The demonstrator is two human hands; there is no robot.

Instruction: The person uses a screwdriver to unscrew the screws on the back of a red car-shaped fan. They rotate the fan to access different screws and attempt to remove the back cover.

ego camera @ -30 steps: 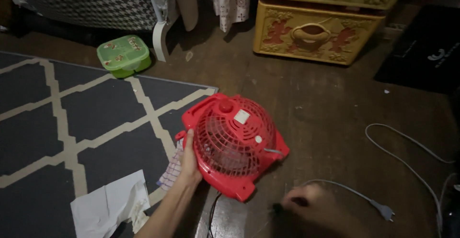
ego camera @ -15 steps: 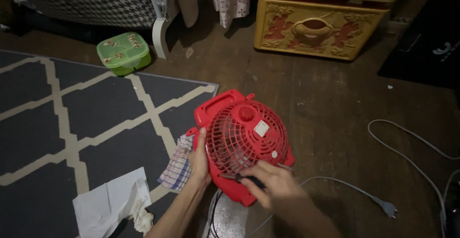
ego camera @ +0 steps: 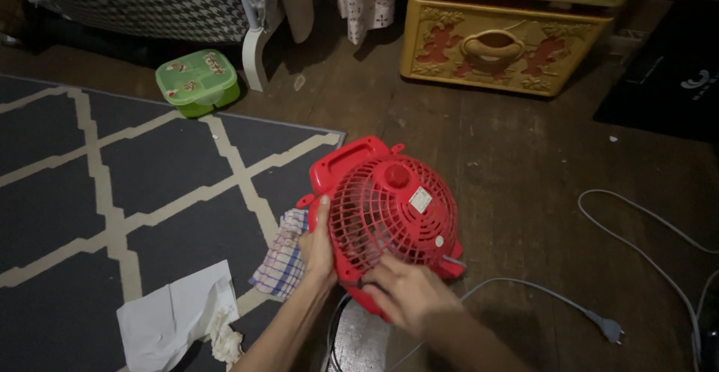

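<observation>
Below, red fan [ego camera: 389,222], right hand [ego camera: 408,293] possibly gripping.

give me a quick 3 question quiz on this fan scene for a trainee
1. True or false: the left hand grips the side of the red fan.
2. Which lies just left of the fan? A) checked cloth B) green lidded box C) yellow drawer
3. Is the grey cord's plug in a socket or loose on the wooden floor?

Key:
1. True
2. A
3. Loose on the floor, to the right of the right hand.
</observation>
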